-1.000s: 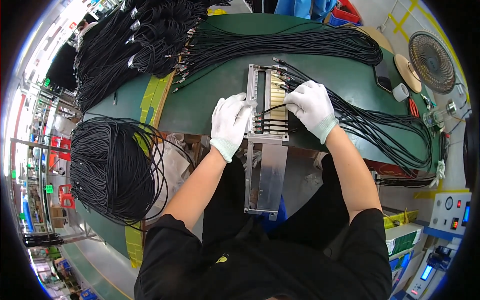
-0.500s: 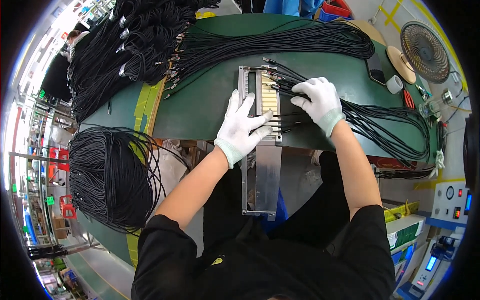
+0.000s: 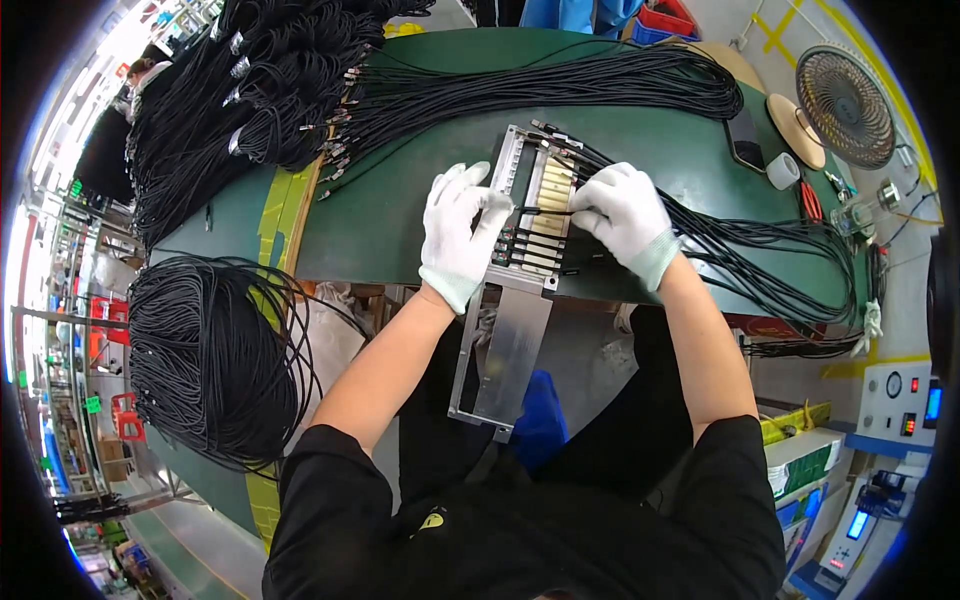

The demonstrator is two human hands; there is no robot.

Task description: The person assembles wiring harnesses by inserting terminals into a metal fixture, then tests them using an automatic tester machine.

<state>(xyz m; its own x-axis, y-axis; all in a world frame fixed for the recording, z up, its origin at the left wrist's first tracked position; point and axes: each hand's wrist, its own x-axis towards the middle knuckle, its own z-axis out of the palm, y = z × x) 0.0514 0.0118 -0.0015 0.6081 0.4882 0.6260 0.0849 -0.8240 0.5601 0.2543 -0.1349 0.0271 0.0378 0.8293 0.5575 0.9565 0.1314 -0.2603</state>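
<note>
Your right hand (image 3: 622,213) pinches a black cable (image 3: 545,211) over the slotted fixture (image 3: 556,186) at the table (image 3: 370,230)'s near edge; near slots hold other cables (image 3: 507,246). Whether your left hand (image 3: 462,228) grips, I cannot tell.

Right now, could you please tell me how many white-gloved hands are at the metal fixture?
2: the left hand, at the left of the metal fixture, and the right hand, at its right, pinching a black cable. Neither is hidden.

Desk (image 3: 360,235) lies bare left of centre; a cable bundle (image 3: 600,82) bars the upper middle, looser cables (image 3: 725,228) the right.
</note>
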